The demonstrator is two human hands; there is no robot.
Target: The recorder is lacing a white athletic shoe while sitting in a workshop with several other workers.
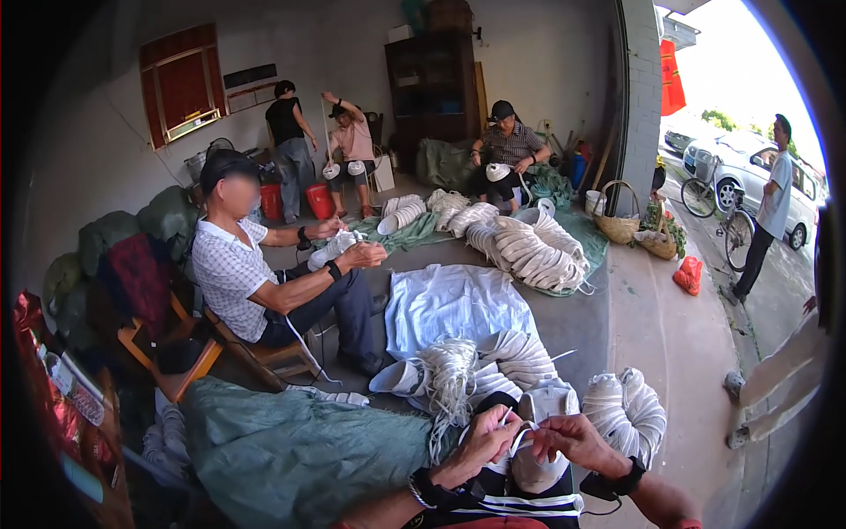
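On my lap sits a white, rounded, cap-shaped piece [539, 470], with a narrow white strip [522, 435] running over it. My left hand [480, 443] is closed, pinching something thin and white that looks like part of the strip. My right hand [577, 442] pinches at the strip's other side, fingers bent over the cap-shaped piece. Just beyond my hands stands another white cap-shaped piece [548, 401]. Nested stacks of such pieces [515, 357] lie ahead, beside a bundle of loose white strips [448, 375]. A curved stack [626, 412] rests to the right.
Green sheeting [300, 450] spreads at my left. A seated person [242, 264] handles a white piece nearby; others work farther back. A white sheet [458, 304] and a large heap of stacked pieces [538, 251] lie ahead. Wicker baskets [617, 227] and a red bag [688, 276] stand right.
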